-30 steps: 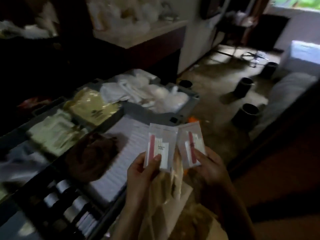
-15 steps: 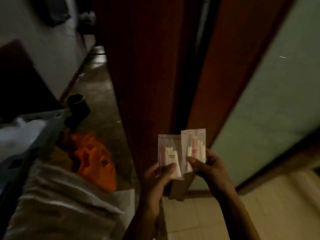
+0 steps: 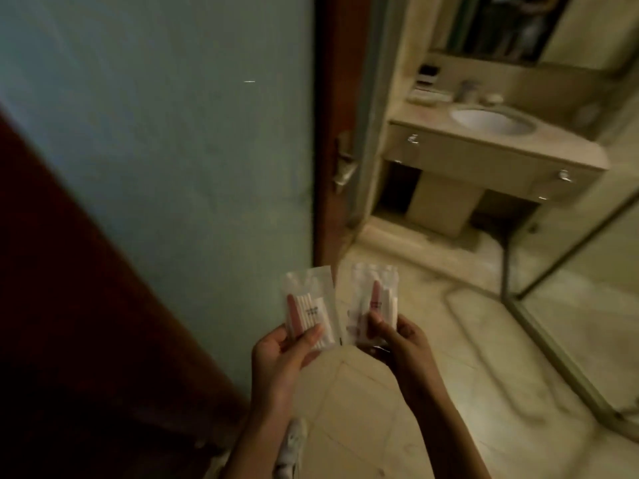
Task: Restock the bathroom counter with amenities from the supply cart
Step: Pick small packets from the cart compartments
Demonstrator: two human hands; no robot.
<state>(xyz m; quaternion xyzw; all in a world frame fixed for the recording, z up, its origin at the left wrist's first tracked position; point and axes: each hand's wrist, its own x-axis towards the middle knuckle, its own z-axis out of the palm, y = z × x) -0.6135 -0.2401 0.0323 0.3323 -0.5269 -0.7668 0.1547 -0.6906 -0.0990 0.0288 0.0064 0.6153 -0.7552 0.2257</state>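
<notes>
My left hand [image 3: 281, 354] pinches a clear amenity packet [image 3: 307, 304] with white sticks and a pink strip inside, thumb over its lower edge. Beside it, my right hand [image 3: 401, 340] holds a second clear packet [image 3: 375, 299] of the same kind. Both packets stand upright at chest height, side by side and nearly touching. Ahead at the upper right is the bathroom counter [image 3: 570, 146], beige stone with an oval white sink [image 3: 491, 121] and a few small items [image 3: 428, 93] at its back left by the tap. The supply cart is out of view.
A frosted glass door panel [image 3: 173, 150] in a red-brown wooden frame [image 3: 340, 98] fills the left, with a metal handle [image 3: 344, 164] at its edge. A glass shower partition [image 3: 570, 271] stands at the right. Marble floor [image 3: 432, 392] lies between me and the counter.
The view has swung from the supply cart, past the door frame, to the bathroom entrance. Both hands have kept their packets throughout, held a little lower in the frame now.
</notes>
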